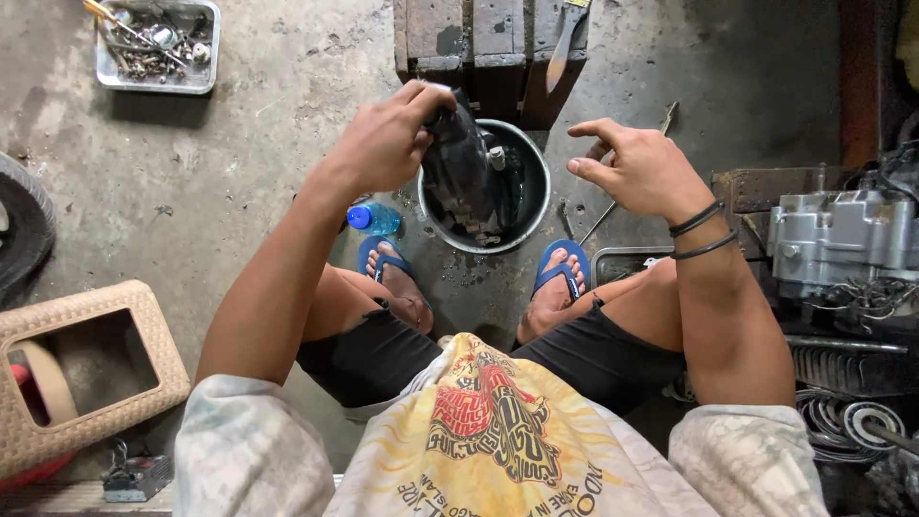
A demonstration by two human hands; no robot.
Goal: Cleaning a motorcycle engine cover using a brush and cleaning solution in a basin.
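Tray: a metal tray (157, 78) of bolts and small parts sits on the floor (278, 144) at the upper left of the frame.
Basket: a woven basket (88, 321) lies at the lower left.
Bottle: a small bottle with a blue cap (372, 219) lies on the floor beside the left foot.
Left hand: the left hand (383, 144), upper centre, has its fingers (428, 100) curled tight over the top of a dark greasy engine part (465, 163).
Engine part: it stands upright in a round metal bowl (532, 191), just above the feet.
Right hand: the right hand (637, 168), right of the bowl, holds nothing; its fingers are half open, loosely curved, touching nothing.
Engine: a grey engine block (838, 239) sits at the right edge.
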